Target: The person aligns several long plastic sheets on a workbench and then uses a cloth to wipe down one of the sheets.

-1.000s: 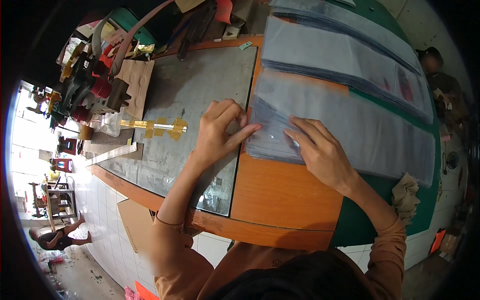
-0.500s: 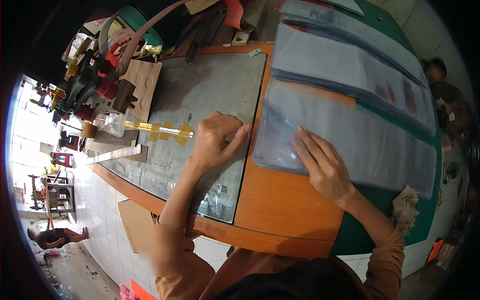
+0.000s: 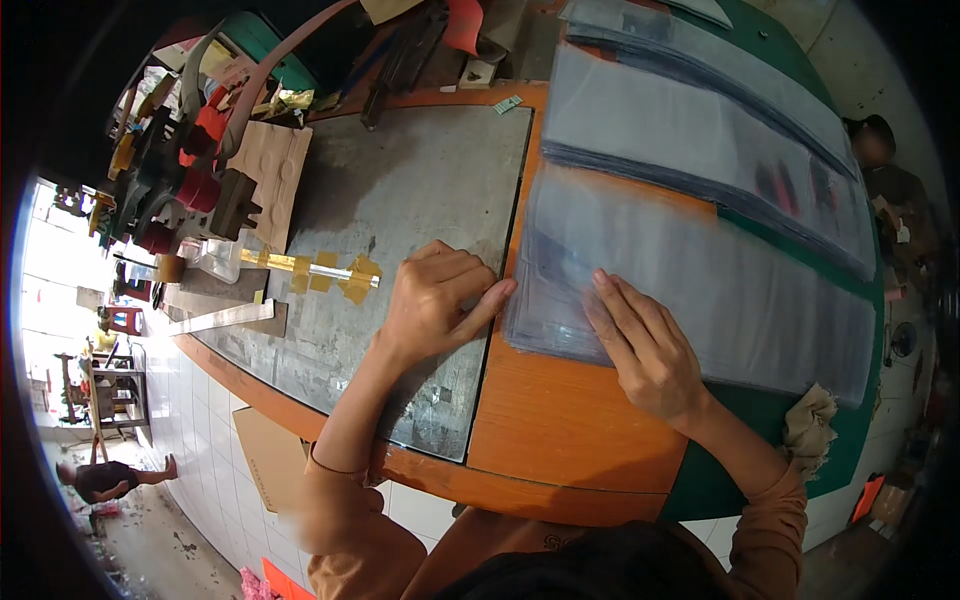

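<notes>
The left hand (image 3: 435,305) covers its own fingertips' contact with the clear plastic sheets (image 3: 700,290); beyond the right hand (image 3: 645,350), the sheets' far end blurs toward the rim
</notes>
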`<action>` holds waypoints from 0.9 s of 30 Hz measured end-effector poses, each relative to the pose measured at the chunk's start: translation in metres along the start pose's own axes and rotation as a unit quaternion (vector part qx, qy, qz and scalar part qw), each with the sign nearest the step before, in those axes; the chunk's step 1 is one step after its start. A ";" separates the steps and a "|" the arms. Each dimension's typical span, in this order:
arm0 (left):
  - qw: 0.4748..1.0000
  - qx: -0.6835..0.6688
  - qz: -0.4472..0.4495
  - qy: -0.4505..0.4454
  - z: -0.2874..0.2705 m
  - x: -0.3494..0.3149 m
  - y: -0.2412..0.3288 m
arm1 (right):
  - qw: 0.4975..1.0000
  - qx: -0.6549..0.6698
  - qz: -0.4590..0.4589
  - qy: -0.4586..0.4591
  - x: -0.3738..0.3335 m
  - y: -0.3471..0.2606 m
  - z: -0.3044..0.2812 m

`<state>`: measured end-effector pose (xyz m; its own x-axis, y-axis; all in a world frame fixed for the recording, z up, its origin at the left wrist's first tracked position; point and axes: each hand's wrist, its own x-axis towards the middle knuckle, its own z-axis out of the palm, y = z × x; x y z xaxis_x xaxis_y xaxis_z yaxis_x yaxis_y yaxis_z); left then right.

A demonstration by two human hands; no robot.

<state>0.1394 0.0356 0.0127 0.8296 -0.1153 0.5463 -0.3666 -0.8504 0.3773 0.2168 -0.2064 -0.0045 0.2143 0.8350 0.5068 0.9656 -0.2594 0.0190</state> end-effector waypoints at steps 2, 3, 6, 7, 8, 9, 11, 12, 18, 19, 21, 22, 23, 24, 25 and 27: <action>0.999 -0.012 0.000 -0.031 -0.004 -0.001 0.000 | 1.000 0.016 0.010 0.003 0.001 0.000 -0.001; 0.999 -0.019 -0.001 -0.047 -0.006 0.000 0.000 | 0.999 0.032 0.021 0.006 0.001 -0.001 -0.001; 0.990 -0.081 -0.007 -0.112 -0.013 0.010 0.007 | 0.985 0.151 0.084 0.019 0.003 0.003 -0.002; 0.988 -0.079 -0.002 -0.134 -0.012 0.010 0.007 | 0.973 0.201 0.108 0.025 0.005 0.005 -0.005; 0.985 -0.076 0.003 -0.156 -0.011 0.009 0.005 | 0.958 0.244 0.139 0.051 0.005 0.005 -0.006; 0.981 -0.074 0.008 -0.178 -0.010 0.009 0.004 | 0.940 0.286 0.170 0.075 0.006 0.003 -0.007; 0.980 -0.054 -0.004 -0.189 -0.011 0.009 0.006 | 0.926 0.322 0.179 0.083 0.007 0.003 -0.008; 0.980 -0.043 -0.011 -0.195 -0.011 0.009 0.007 | 0.934 0.315 0.157 0.064 0.005 0.006 -0.011; 0.979 -0.056 -0.062 -0.187 -0.004 0.006 0.009 | 0.971 0.210 0.113 -0.013 0.010 0.005 -0.015; 0.979 -0.056 -0.059 -0.186 -0.005 0.007 0.009 | 0.973 0.202 0.109 -0.023 0.009 0.007 -0.014; 0.980 -0.059 -0.053 -0.184 -0.005 0.010 0.009 | 0.975 0.203 0.092 0.003 0.010 0.008 -0.013; 0.981 -0.054 -0.056 -0.177 -0.005 0.011 0.009 | 0.976 0.202 0.085 0.017 0.010 0.010 -0.011; 0.982 -0.050 -0.058 -0.171 -0.005 0.011 0.009 | 0.976 0.204 0.072 0.013 0.010 0.012 -0.009; 0.983 -0.046 -0.060 -0.165 -0.004 0.012 0.009 | 0.977 0.206 0.058 0.008 0.010 0.015 -0.006; 0.987 -0.046 -0.058 -0.145 -0.002 0.011 0.009 | 0.977 0.208 0.046 0.003 0.009 0.017 -0.005; 0.992 -0.047 -0.055 -0.105 0.006 0.009 0.009 | 0.978 0.205 0.046 0.006 0.010 0.013 -0.007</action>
<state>0.1456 0.0240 0.0166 0.9329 -0.1367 0.3331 -0.2975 -0.8139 0.4991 0.2310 -0.2047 0.0069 0.3034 0.8106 0.5008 0.9209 -0.1145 -0.3726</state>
